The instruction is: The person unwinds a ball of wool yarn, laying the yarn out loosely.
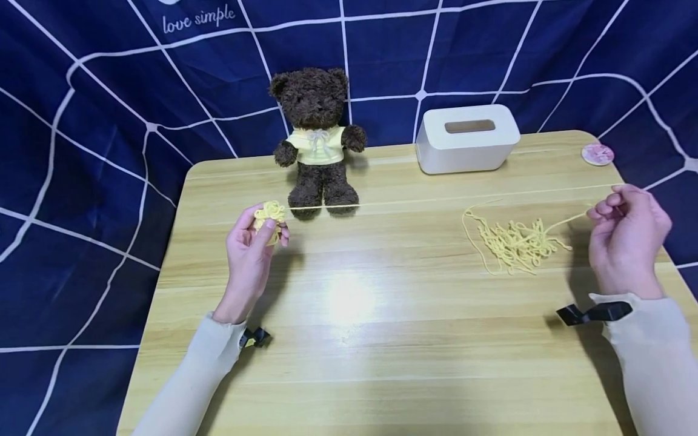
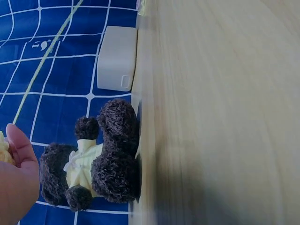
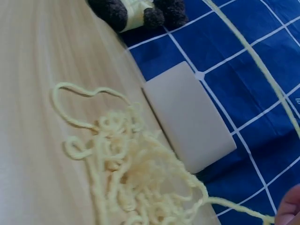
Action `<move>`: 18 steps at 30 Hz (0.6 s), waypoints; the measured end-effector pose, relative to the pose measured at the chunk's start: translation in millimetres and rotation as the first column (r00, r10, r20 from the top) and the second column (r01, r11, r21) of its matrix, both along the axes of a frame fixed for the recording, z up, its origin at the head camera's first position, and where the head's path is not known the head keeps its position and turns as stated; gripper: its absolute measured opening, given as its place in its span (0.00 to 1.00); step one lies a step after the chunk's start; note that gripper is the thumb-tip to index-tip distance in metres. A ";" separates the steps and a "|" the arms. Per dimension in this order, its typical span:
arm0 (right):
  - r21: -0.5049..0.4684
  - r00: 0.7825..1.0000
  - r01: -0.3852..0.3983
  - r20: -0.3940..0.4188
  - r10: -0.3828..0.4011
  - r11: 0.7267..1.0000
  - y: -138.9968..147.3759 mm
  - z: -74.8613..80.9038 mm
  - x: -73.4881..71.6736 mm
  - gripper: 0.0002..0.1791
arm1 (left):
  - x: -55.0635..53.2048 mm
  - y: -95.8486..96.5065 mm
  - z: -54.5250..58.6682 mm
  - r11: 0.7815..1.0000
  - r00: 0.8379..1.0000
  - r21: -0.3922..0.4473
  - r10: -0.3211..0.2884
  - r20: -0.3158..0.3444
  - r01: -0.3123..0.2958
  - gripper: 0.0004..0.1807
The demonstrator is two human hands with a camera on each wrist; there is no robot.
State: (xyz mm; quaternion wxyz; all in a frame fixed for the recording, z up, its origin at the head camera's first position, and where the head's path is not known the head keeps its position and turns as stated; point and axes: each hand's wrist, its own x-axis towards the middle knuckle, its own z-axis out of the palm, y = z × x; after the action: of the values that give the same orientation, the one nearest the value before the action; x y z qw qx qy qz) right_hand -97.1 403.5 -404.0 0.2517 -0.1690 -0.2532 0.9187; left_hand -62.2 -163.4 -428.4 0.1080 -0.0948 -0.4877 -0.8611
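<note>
My left hand (image 1: 248, 257) holds a small bundle of yellow yarn (image 1: 269, 213), the thumb pressed on its front. From that bundle a single yarn strand (image 1: 414, 201) runs taut across the table to my right hand (image 1: 629, 233), whose curled fingers pinch it. A tangled yarn pile (image 1: 518, 245) lies on the table left of the right hand, and a tail from it rises to the same hand. Loose loops of the pile (image 3: 136, 173) fill the lower part of the right wrist view. Only part of the left hand (image 2: 18, 178) shows in the left wrist view.
A dark brown teddy bear (image 1: 313, 139) in a yellow top sits at the back of the wooden table (image 1: 327, 357). To its right stands a white tissue box (image 1: 469, 139). A pink round coaster (image 1: 597, 154) lies at the back right corner. Blue gridded cloth (image 1: 82, 181) surrounds the table.
</note>
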 end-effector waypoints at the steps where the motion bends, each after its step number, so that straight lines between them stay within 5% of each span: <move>1: 0.001 0.999 -0.038 0.009 0.038 0.999 -0.2 -1.2 1.1 0.07 | -0.1 0.3 0.2 1.000 1.000 0.000 -0.005 -0.010 0.005 0.12; 7: -0.013 0.970 -0.230 0.083 0.230 0.973 2.7 -8.4 11.0 0.08 | 0.5 1.5 2.1 1.000 0.999 -0.005 -0.028 -0.021 0.028 0.12; 11: 0.071 0.933 -0.332 0.172 0.316 0.941 6.4 -14.9 17.5 0.12 | 1.1 1.5 3.7 0.999 0.999 -0.006 -0.045 -0.027 0.044 0.12; 18: 0.248 0.834 -0.534 0.309 0.457 0.808 7.4 -28.8 25.3 0.14 | 3.0 2.9 6.1 0.995 0.995 -0.035 -0.098 -0.021 0.097 0.13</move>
State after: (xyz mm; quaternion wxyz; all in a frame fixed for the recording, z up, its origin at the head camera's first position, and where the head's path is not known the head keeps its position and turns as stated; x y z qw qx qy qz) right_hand -71.8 410.9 -432.8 -0.0059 -0.1602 -0.4642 0.8711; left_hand -59.2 -160.5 -422.3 0.0697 -0.1303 -0.4959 -0.8557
